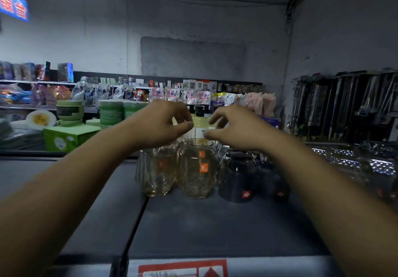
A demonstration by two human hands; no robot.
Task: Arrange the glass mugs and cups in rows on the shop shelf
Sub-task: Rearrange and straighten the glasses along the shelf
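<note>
**Two hands poised above the glass cups**

On the dark grey shelf top [215, 222] the glassware sits in a tight cluster at the far middle. On the left of the cluster is a clear, yellow-tinted glass cup with an orange label [158, 169]. Just right of it is a rounder tinted glass cup with the same orange label [197, 171], and a third labelled cup [199, 145] stands directly behind that one. Further right is a dark smoky glass cup with a small red diamond sticker [239, 175], with another dark glass [277, 179] beside it.

Both bare arms reach out over the shelf. The left hand [163, 123] hangs over the rim of the leftmost cup, fingers loosely bent, thumb and fingertips apart, holding nothing I can see; whether it touches the rim I cannot tell. The right hand [234, 128] hovers above the dark cup in the same loose, unclenched pose, also empty.

Between the hands, further back, stands a pale yellow pump bottle with a black top [201, 121]. Green round tubs [111, 113] are stacked at far left.
</note>
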